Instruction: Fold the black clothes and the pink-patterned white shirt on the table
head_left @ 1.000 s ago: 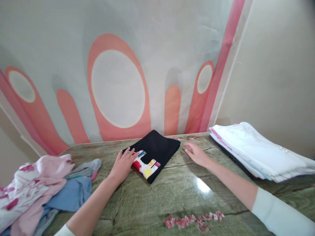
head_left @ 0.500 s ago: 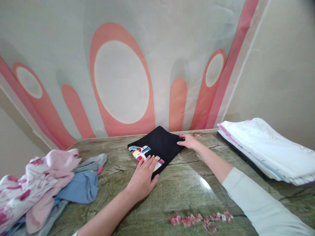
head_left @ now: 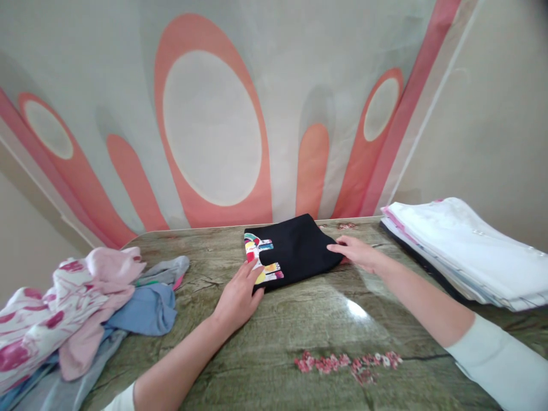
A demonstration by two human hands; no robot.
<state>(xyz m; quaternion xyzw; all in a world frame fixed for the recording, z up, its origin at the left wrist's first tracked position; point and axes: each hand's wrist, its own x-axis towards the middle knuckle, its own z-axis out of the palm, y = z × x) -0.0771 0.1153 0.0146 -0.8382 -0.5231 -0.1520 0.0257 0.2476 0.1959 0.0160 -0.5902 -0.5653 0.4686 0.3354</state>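
Note:
A folded black garment [head_left: 299,248] with a multicoloured print along its left side lies near the table's far edge. My left hand [head_left: 240,291] rests on its near left corner, fingers stretched over the print and thumb apart at the near edge. At the right edge, my right hand [head_left: 357,253] pinches the cloth between thumb and fingers; the fingers underneath are partly hidden.
Crumpled clothes [head_left: 98,308] in pink, white and blue are heaped on the left. On the right stands a stack of folded clothes [head_left: 466,251], white on top. The wood-patterned table [head_left: 257,365] meets a wall with a printed covering [head_left: 282,85].
The black garment has turned and shifted right, so its near edge runs more nearly level. My right hand has moved right with its edge. My left hand stays at the printed side.

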